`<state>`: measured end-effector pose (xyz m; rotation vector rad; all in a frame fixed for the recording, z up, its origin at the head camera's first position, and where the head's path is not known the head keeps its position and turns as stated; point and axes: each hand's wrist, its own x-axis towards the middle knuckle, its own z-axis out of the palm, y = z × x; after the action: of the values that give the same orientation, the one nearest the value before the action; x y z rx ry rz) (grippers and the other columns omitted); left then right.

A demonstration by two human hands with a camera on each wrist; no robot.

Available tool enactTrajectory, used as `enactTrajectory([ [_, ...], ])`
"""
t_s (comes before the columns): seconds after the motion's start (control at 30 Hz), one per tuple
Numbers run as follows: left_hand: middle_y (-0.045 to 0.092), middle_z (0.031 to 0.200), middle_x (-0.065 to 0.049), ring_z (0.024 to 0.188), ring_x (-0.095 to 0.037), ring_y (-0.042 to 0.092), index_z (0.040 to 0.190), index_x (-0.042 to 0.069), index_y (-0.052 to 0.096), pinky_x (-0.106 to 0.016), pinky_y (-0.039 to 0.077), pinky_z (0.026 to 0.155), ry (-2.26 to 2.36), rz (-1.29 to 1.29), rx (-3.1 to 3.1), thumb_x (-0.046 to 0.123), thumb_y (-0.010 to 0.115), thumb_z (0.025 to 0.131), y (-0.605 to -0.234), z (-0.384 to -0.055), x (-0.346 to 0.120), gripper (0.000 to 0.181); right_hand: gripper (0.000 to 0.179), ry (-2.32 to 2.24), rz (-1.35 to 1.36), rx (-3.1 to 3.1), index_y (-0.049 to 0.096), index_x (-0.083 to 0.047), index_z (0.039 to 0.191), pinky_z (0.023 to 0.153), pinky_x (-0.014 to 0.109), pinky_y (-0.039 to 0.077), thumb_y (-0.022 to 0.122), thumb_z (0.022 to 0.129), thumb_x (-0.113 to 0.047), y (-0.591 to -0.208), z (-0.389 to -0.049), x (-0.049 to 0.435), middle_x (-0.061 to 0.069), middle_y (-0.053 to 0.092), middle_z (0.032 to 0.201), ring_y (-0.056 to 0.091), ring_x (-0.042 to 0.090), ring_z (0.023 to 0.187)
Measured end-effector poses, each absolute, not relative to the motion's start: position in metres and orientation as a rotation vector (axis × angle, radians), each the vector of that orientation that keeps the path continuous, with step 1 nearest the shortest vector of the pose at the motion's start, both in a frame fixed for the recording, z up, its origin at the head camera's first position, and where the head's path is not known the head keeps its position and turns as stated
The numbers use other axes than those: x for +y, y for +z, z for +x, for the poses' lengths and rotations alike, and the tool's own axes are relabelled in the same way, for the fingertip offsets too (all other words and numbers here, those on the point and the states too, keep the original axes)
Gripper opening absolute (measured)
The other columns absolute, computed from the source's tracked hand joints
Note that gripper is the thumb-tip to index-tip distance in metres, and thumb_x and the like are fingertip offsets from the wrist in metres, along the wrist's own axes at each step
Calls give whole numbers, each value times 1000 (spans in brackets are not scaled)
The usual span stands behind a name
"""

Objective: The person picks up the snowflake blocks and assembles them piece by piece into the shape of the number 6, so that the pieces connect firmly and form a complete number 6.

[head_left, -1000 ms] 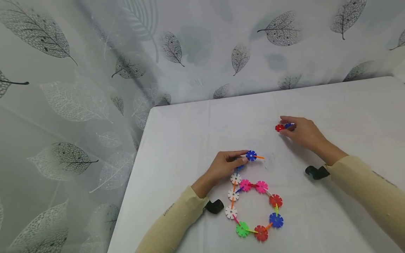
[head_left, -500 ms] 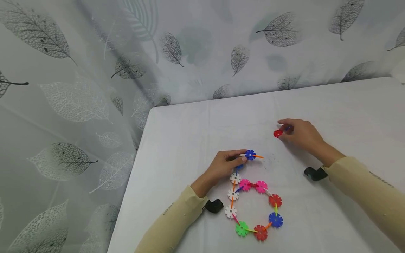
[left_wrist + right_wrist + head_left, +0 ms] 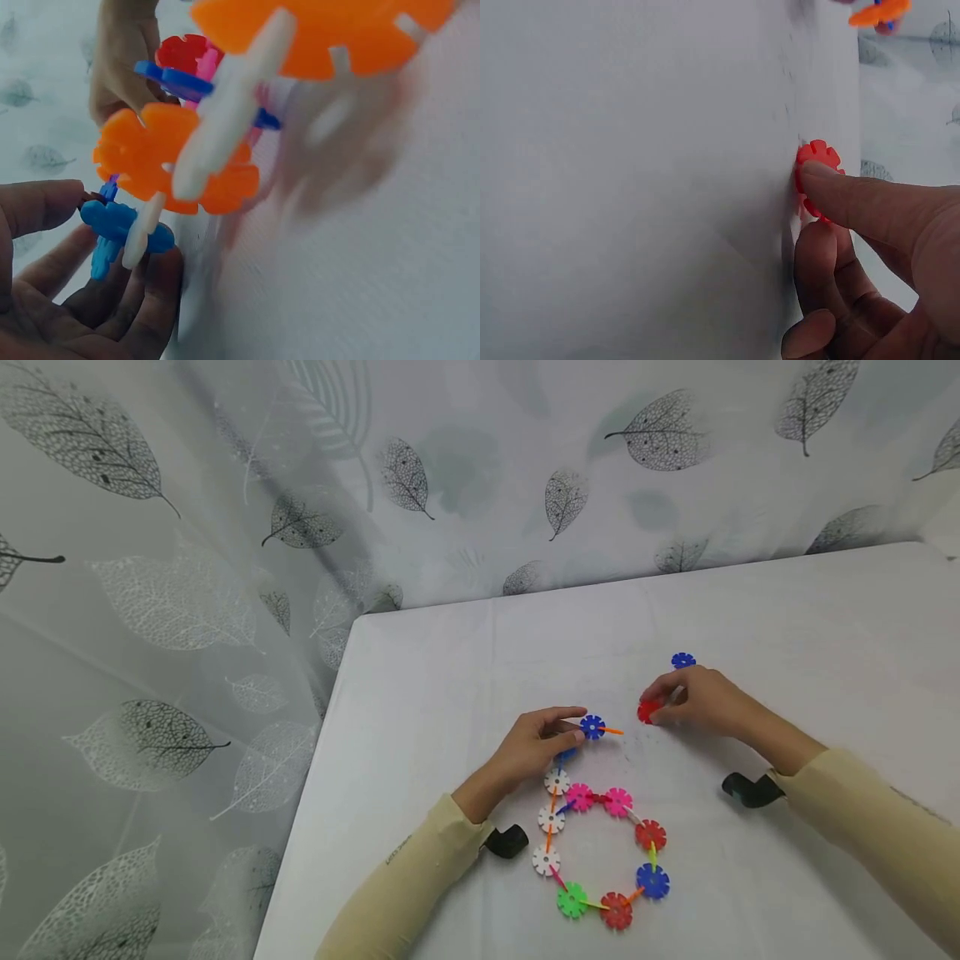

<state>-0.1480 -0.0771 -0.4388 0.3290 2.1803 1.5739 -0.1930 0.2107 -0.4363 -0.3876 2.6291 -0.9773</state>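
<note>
My left hand [image 3: 531, 747] pinches the blue notched snowflake disc [image 3: 592, 727] at the upper end of a linked chain. An orange disc [image 3: 613, 731] sits edge-on in its right side. Below, the chain runs through white discs [image 3: 557, 782] into a ring with pink, red, blue and green discs [image 3: 572, 900]. In the left wrist view the fingers curl beside light-blue discs [image 3: 116, 221]. My right hand [image 3: 708, 700] pinches a red disc [image 3: 819, 161] between thumb and fingers, low over the table and apart from the chain.
A single blue disc [image 3: 683, 660] lies on the white table [image 3: 420, 693] behind the right hand. Black wrist cameras [image 3: 507, 842] hang under both sleeves. A leaf-patterned curtain [image 3: 465, 485] stands along the back and left of the table.
My right hand has drawn the red disc nearer and left, toward the chain. The loose blue disc stays behind, now uncovered. My left hand has barely moved; its index finger lifts slightly.
</note>
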Motion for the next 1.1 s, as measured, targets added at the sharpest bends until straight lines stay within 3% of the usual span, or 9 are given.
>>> enactTrajectory([
  [0.23, 72, 114, 6, 101, -5, 64, 134, 18, 68, -24, 51, 87, 1492, 368, 2258, 23, 70, 97, -437, -149, -79, 37, 21, -1025, -470, 2561, 75, -8, 105, 66, 31, 53, 80, 88, -19, -437, -172, 204, -1, 69, 94, 59, 19, 80],
  [0.43, 74, 111, 3, 104, -6, 66, 128, 15, 71, -26, 51, 91, 1541, 329, 2230, 20, 72, 96, -438, -151, -81, 33, 18, -1071, -440, 2516, 72, -7, 103, 64, 28, 53, 77, 91, -18, -437, -161, 201, -1, 66, 88, 59, 18, 76],
  [0.77, 74, 114, 4, 108, -6, 66, 128, 16, 72, -27, 50, 94, 1555, 276, 2158, 20, 73, 96, -441, -158, -84, 32, 30, -1303, -350, 2440, 69, -3, 118, 63, 28, 53, 74, 94, -20, -436, -151, 198, 3, 69, 91, 60, 22, 76],
  [1.1, 73, 117, 6, 110, -6, 65, 131, 17, 70, -28, 49, 97, 1556, 288, 2145, 18, 72, 96, -439, -158, -85, 35, 34, -1408, -303, 2368, 67, -2, 122, 64, 28, 51, 71, 96, -25, -436, -149, 197, 9, 70, 93, 60, 25, 75],
])
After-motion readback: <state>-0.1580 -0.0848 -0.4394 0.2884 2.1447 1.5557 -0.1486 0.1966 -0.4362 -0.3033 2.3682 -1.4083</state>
